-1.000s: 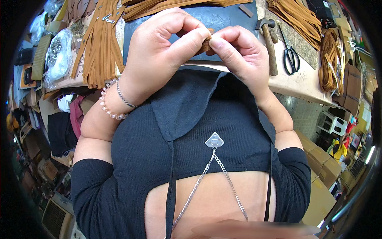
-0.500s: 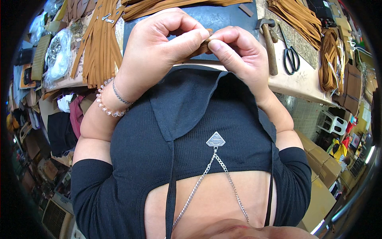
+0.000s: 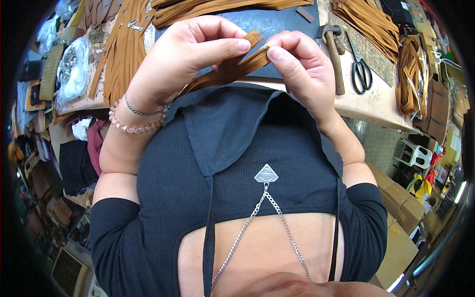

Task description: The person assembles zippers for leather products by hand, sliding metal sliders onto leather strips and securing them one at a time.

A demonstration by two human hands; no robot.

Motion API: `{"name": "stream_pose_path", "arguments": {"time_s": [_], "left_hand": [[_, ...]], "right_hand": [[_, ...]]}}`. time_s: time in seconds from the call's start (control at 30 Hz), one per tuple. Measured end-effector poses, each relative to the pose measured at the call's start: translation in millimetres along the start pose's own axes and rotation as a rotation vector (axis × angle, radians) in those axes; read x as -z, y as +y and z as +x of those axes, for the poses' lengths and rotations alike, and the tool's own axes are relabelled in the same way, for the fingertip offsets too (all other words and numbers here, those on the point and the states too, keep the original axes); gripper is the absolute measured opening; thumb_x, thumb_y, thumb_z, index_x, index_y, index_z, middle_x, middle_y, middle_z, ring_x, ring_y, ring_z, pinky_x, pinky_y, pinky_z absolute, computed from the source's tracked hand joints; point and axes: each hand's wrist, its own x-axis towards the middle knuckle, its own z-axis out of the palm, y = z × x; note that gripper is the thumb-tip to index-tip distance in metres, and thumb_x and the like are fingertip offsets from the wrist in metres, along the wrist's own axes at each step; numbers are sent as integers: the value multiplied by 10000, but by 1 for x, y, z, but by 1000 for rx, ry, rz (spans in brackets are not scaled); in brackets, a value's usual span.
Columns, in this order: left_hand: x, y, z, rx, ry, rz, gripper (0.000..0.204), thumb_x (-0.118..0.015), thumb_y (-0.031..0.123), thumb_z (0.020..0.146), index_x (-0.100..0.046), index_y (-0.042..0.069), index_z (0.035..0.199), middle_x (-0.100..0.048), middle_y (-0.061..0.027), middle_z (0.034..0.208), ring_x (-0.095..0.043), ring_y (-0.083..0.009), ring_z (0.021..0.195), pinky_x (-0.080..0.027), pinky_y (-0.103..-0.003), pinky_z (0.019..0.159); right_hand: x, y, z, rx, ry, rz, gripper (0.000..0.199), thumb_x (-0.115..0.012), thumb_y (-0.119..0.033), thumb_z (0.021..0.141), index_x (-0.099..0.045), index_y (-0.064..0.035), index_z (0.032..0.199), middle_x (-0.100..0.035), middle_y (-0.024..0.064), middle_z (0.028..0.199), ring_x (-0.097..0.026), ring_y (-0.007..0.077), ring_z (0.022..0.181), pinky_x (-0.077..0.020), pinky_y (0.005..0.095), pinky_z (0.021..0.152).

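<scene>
A brown zipper (image 3: 225, 73) is stretched between my hands above the near edge of a dark cutting mat (image 3: 284, 22). Its end is parted into two tape halves that form a V. My left hand (image 3: 185, 54) is closed, thumb and forefinger pinching one half near its tip. Between thumb and forefinger, my right hand (image 3: 308, 67) grips the tip of the other half. The rest of the zipper runs back under my left hand toward the wrist, where it is partly hidden.
Brown zipper strips (image 3: 126, 62) lie at left, with small metal zipper pulls (image 3: 136, 26) on them. At right are a hammer (image 3: 337, 67), black scissors (image 3: 362, 76), another strip bundle (image 3: 367, 24) and a tied coil (image 3: 408, 76). A plastic bag (image 3: 73, 69) sits far left.
My hands have drawn apart slightly, the left shifting left. The zipper's two halves, bunched together between my fingertips before, are now spread, and more of its length shows.
</scene>
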Motion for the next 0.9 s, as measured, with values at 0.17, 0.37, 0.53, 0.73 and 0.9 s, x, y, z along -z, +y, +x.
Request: {"name": "stream_pose_path", "arguments": {"time_s": [0.17,0.37,0.53,0.73,0.9], "left_hand": [[-6,-1,0,38,39,-63,106,-681,163,928,-659,67,965,-625,44,818,-547,-6,682,-424,-152,598],[-8,-3,1,54,20,-67,116,-683,167,926,-657,68,980,-608,57,807,-540,-1,688,-412,-142,586],[-11,-2,1,48,53,-101,171,-717,205,901,-704,49,971,-610,52,766,-505,-22,673,-396,-178,611],[-20,-5,11,-182,118,-326,150,-650,125,943,-627,44,1067,-648,0,875,-621,-74,748,-520,-201,668],[21,-21,38,-256,326,15,145,-617,128,965,-625,20,1061,-658,-40,900,-634,-104,808,-526,-235,733]], "right_hand": [[-2,-2,-1,-54,30,115,140,-628,-131,969,-643,-2,1020,-655,38,940,-622,99,861,-514,242,796],[-2,-2,0,-140,44,168,164,-623,-154,974,-653,4,1007,-667,53,916,-637,116,833,-534,264,783],[-1,-1,0,-97,25,120,179,-617,-173,980,-625,-2,1034,-660,61,937,-635,118,853,-533,267,803],[-11,9,11,96,58,105,203,-639,-82,954,-530,-43,1120,-630,57,1025,-630,115,920,-524,258,844],[16,-13,8,125,201,87,258,-593,17,941,-535,-7,1191,-631,95,932,-546,123,670,-463,237,636]]}}
